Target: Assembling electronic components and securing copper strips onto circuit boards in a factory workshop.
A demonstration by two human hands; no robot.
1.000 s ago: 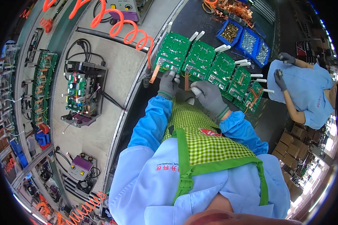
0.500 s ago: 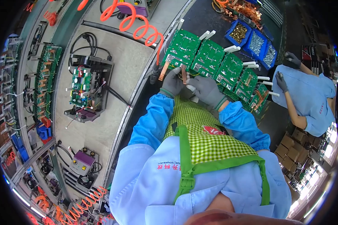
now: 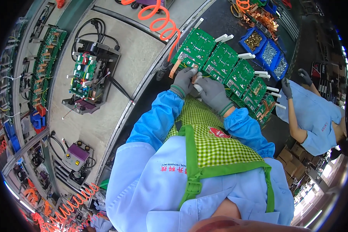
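In a grey glove, my left hand (image 3: 183,81) is closed on a small copper strip (image 3: 195,77) at the near edge of the leftmost green circuit board (image 3: 197,47). My right hand (image 3: 211,92), gloved as well, has its thumb and fingers pinched at the strip's lower end. Much of the strip is hidden by the fingers. Just left of my left hand, another copper strip (image 3: 175,69) sticks out from the board's corner. More green boards (image 3: 222,62) continue to the right in a row, with white posts (image 3: 246,56) along their far side.
Blue bins (image 3: 268,52) of brass and silver fasteners stand beyond the boards. A coiled orange hose (image 3: 158,25) hangs at the upper left. On the left bench (image 3: 116,34) sits a black frame with a green board (image 3: 82,73). A co-worker (image 3: 317,120) is at the right.
The copper strip and both hands have come closer to the leftmost board, and the strip now meets its near edge. The whole view has shifted slightly. The co-worker's arms have moved.
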